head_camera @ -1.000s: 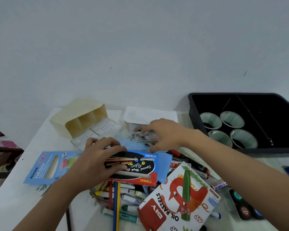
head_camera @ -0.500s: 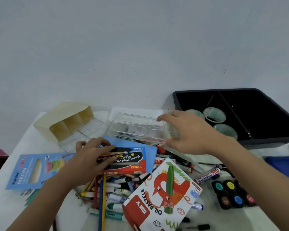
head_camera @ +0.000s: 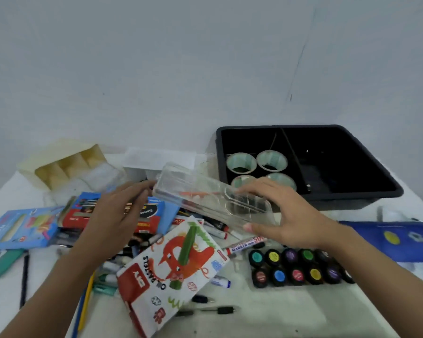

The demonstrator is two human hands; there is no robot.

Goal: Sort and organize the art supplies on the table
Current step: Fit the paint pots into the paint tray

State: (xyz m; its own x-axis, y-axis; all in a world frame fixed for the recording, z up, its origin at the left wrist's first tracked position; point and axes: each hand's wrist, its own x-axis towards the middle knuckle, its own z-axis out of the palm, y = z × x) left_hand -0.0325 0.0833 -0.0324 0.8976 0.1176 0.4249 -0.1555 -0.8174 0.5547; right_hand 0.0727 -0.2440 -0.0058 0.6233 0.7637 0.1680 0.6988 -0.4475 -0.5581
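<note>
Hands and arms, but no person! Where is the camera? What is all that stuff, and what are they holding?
The camera sits on the person's head and looks down, so you see only their own two arms. There is just this one view. The right hand grips a clear plastic case, lifted above the mess. The left hand is open, with its fingertips by the case's other end. I cannot tell whether they touch it. On the white table lie an oil pastels box, little paint pots and a marker. At the back stands a black bin with tape rolls inside.
</note>
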